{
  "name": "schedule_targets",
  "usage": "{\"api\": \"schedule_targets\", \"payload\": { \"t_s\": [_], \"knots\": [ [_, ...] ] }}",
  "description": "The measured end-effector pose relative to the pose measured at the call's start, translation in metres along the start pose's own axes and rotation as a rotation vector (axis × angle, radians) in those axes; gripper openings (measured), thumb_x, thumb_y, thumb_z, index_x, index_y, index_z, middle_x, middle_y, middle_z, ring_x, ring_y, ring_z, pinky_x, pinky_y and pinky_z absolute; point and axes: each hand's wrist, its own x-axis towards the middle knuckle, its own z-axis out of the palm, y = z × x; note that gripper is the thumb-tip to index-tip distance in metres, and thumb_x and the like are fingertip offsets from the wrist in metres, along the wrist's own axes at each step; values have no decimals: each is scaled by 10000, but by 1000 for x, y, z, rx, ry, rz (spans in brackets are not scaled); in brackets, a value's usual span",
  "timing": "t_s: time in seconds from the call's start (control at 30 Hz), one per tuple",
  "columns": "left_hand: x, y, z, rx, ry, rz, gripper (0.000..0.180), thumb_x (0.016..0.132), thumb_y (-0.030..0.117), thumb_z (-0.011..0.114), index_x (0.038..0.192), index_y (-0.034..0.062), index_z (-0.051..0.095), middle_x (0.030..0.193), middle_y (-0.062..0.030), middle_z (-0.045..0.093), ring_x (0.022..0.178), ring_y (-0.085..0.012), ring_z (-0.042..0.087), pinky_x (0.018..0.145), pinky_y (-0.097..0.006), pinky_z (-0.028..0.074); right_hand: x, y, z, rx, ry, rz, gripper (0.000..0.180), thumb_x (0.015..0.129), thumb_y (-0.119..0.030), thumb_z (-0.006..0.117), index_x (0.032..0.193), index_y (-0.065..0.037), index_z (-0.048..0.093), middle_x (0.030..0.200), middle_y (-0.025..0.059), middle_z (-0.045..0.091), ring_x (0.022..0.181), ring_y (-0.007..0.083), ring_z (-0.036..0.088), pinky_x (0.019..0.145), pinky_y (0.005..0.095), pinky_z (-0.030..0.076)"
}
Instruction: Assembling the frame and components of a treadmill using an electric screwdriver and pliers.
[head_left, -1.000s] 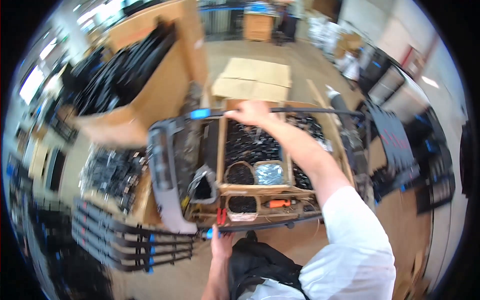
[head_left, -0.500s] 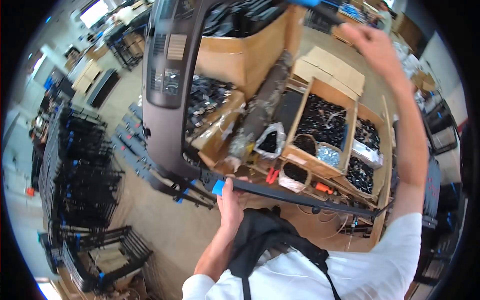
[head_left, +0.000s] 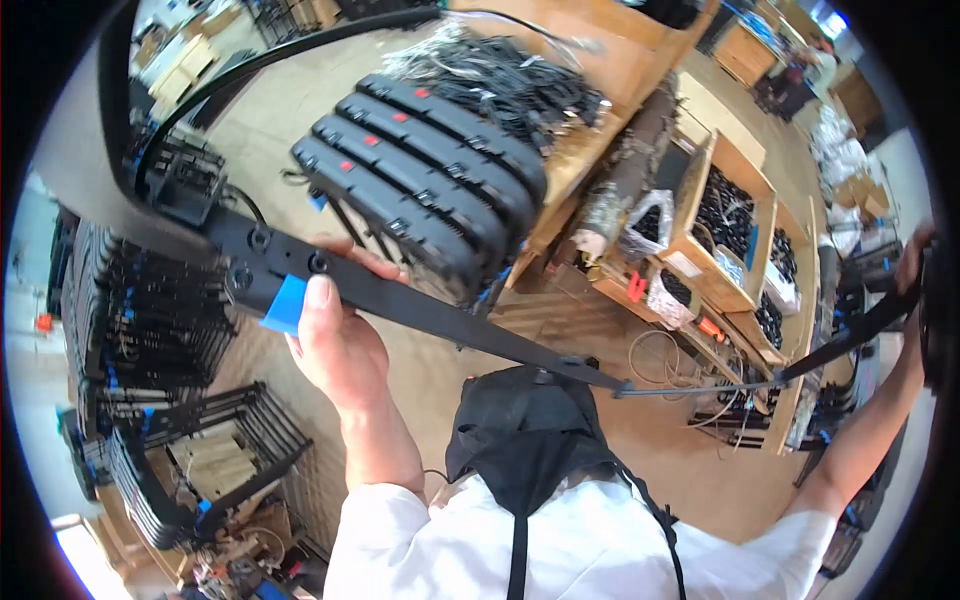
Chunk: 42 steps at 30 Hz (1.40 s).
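Observation:
A large black console frame (head_left: pixel 440 318) spans the space before my body, with a wide dark panel (head_left: pixel 85 150) at its upper left. My left hand (head_left: pixel 340 345) is wrapped round its long arm near the corner, the thumb beside a piece of blue tape (head_left: pixel 285 304). Bolts and a loose cable show at that corner. Farther right, a thin cable (head_left: pixel 700 388) links this arm to another black arm (head_left: pixel 850 335). At the right rim my right hand (head_left: pixel 912 258) is closed round that second arm; dark parts and the picture's edge partly hide its fingers.
Several black covers (head_left: pixel 420 185) stand in a row ahead, beside a heap of black cables (head_left: pixel 490 85). A wooden bench holds boxes of small black parts (head_left: pixel 725 215). Black frames (head_left: pixel 150 300) are stacked at left. A person (head_left: pixel 805 80) is far off at upper right.
The console frame has swung to the left and come closer, its panel now partly out of the picture. My right hand has moved down to the right rim. The view has shifted.

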Motion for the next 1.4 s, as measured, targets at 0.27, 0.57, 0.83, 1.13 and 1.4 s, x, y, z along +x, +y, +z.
{"api": "schedule_targets", "payload": {
  "t_s": [0.27,0.57,0.83,1.13,1.4],
  "knots": [
    [56,16,-157,278,-82,-101,333,996,110,660,1272,-73,625,971,-108,734,912,-177,699,863,-336,552,-176,-21,117,375,-704,286,293,1033,-302,577,1156,-37,596,978,76,684,877,155,626,794,315,499],
    [99,-70,-296,617,-219,-424,336,924,112,809,1246,54,732,1124,-5,756,1038,-102,678,957,-309,540,-362,-28,286,617,-999,331,302,892,-68,825,1149,-39,668,1158,80,721,1082,196,678,954,378,540],
    [168,-174,-355,799,-184,-440,237,844,117,852,1049,61,747,926,0,722,875,-127,626,834,-344,532,-469,-23,431,540,-841,176,258,891,5,773,1122,-42,668,1163,88,710,1124,199,666,989,357,529],
    [238,-244,-377,886,-57,-460,357,795,113,853,1133,61,750,920,-35,740,845,-154,645,796,-355,540,-527,-39,532,591,-611,91,272,836,-9,803,1076,-57,685,1109,71,717,1062,216,676,945,377,539],
    [247,-280,-372,988,42,-452,465,873,123,826,1314,64,689,1126,-95,770,1025,-209,699,942,-366,545,-463,-84,514,-19,-1160,172,464,979,-437,611,1302,-117,702,1314,168,706,1240,391,644,1046,542,515]
  ]
}}
